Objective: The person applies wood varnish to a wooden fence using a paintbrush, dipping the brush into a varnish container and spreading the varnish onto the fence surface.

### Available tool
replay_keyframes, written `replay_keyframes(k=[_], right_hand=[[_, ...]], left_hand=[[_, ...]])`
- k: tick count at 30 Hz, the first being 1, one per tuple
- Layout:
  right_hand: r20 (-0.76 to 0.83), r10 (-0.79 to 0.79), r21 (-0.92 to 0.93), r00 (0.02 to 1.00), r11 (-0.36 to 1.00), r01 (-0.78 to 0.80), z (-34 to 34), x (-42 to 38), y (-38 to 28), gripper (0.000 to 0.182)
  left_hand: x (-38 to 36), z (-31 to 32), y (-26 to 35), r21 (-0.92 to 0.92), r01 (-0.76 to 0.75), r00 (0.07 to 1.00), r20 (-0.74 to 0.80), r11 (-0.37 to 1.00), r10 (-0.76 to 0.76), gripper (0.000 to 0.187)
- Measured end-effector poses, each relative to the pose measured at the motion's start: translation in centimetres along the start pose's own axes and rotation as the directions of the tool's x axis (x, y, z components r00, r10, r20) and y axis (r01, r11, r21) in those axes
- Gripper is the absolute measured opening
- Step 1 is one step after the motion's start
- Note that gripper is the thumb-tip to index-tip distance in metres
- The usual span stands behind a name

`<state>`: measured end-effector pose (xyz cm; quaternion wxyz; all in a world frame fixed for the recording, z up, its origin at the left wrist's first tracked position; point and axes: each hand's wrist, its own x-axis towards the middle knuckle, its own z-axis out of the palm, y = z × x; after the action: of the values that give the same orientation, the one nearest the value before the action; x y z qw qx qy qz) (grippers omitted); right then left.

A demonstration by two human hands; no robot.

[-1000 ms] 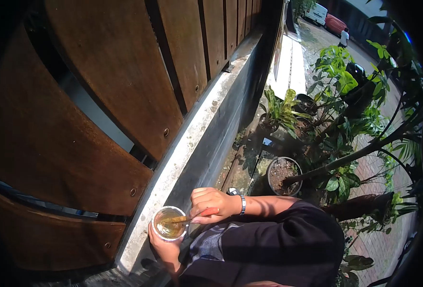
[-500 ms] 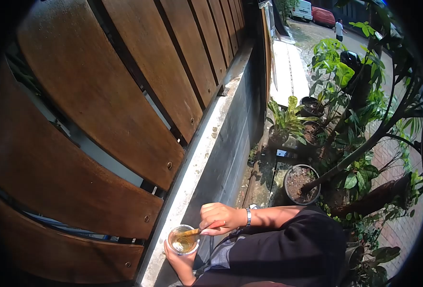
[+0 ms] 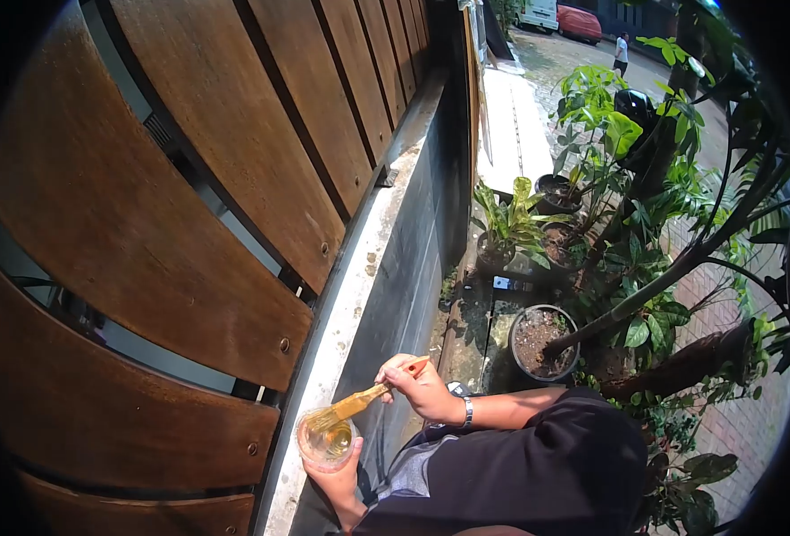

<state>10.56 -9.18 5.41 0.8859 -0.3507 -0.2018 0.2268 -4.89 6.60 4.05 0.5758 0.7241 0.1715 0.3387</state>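
Amber liquid in a round clear cup [image 3: 327,440], left hand [image 3: 337,480] cupped beneath, right hand [image 3: 422,386] fingers pinching a slim brush [image 3: 359,404] (bristles dipped), slatted wooden fence [image 3: 189,205] alongside.

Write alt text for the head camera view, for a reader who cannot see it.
A person's right hand holds a paintbrush with its bristles at the rim of a small clear cup of amber liquid, which the left hand holds from below. Brown wooden fence slats rise at left above a concrete ledge; potted plants stand at right.
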Motion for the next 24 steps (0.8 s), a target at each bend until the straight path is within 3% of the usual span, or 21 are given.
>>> replay_keyframes(k=[2,5,8,11,17,20,24], right_hand=[[-0.010,0.076,0.049,0.997,0.996,-0.075,-0.9,1.2,0.2,0.023],[0.021,0.295,0.331,0.955,0.900,-0.285,-1.9,3.1,-0.1,0.031],[0.088,0.346,0.426,0.934,0.835,-0.349,-2.7,5.0,-0.7,0.031],[0.078,0.328,0.334,0.942,0.881,-0.334,-3.7,7.2,-2.0,0.035],[0.138,-0.047,0.131,0.989,0.991,0.028,-6.8,13.5,-7.3,0.033],[0.167,-0.275,-0.017,0.947,0.959,0.282,-8.0,16.9,-9.5,0.028],[0.420,-0.424,-0.202,0.802,0.818,0.538,-7.8,20.6,-12.1,0.025]], left_hand=[[1.3,1.1,0.3,0.029,-0.043,0.998,0.047,0.999,0.041,0.091],[2.8,2.8,0.7,-0.026,-0.082,0.997,-0.002,0.996,0.082,0.087],[3.2,3.2,1.3,-0.046,-0.093,0.996,-0.004,0.995,0.093,0.088],[3.0,3.3,1.3,-0.065,-0.047,0.997,-0.061,0.997,0.043,0.086],[2.1,2.7,0.3,-0.005,-0.050,0.988,-0.149,0.999,0.049,0.085],[1.6,2.7,0.2,0.012,-0.028,0.986,-0.162,1.000,0.030,0.077],[0.9,2.5,-0.5,0.019,0.000,0.986,-0.166,1.000,0.003,0.077]])
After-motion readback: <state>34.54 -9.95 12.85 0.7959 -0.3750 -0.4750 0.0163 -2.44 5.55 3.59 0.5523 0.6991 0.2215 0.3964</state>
